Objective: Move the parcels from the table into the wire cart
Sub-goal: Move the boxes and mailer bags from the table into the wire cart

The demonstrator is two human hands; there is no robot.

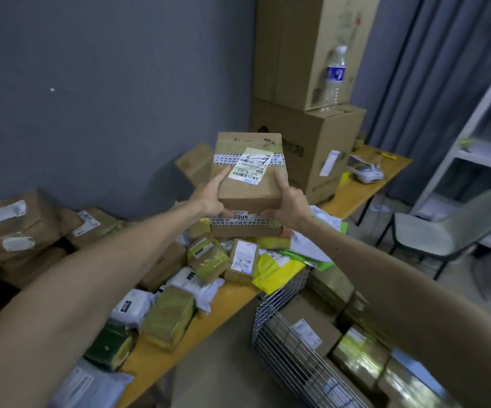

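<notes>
A taped cardboard box [250, 172] is gripped at both sides, the left hand [209, 200] and right hand [291, 206] curled round its lower edges, above and left of the wire cart [291, 354]. It should be kept level and lowered onto the parcels [356, 348] already stacked in that cart, not dropped.

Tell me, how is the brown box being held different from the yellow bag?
The brown cardboard box is square-edged; the yellow plastic bag is crumpled. The box is held up by the left hand and right hand; the bag lies on the wooden table. Both are parcels.
</notes>
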